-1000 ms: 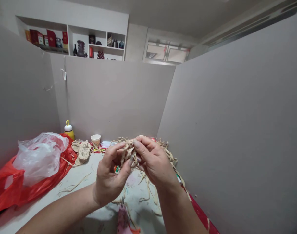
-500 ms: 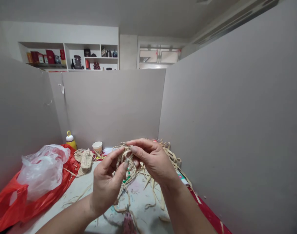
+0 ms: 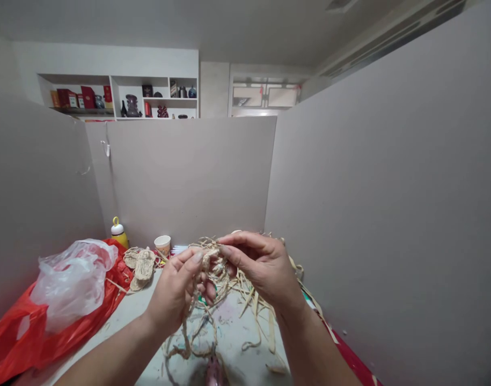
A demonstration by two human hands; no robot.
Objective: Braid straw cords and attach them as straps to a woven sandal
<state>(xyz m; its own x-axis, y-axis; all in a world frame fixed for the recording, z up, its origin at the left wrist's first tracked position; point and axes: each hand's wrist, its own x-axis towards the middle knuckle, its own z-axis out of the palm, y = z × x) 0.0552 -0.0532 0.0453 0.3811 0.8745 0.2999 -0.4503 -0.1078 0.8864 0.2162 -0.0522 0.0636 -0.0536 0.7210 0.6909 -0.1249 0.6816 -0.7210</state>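
Between both hands is a piece of braided straw cord (image 3: 207, 259), pale tan and partly coiled. My left hand (image 3: 176, 287) pinches its left side between thumb and fingers. From the right, my right hand (image 3: 258, 264) grips the upper end with thumb and forefinger pressed together. A length of the braid hangs from the left hand down to the table (image 3: 233, 343). Loose straw strips (image 3: 253, 305) lie beneath and behind the right hand. At the near edge is a pinkish-handled tool (image 3: 213, 370) with a dark tip; its kind is unclear.
Woven straw slippers (image 3: 143, 268) lie at the left, beside a red plastic bag (image 3: 15, 338) topped by a clear bag (image 3: 74, 281). A paper cup (image 3: 162, 244) and a yellow bottle (image 3: 118, 235) stand at the back. Grey partitions (image 3: 189, 177) enclose the table.
My left hand has turned, its thumb moving up to the top of the braid while its fingers curl below. The right hand has shifted slightly right. The camera view has moved a little.
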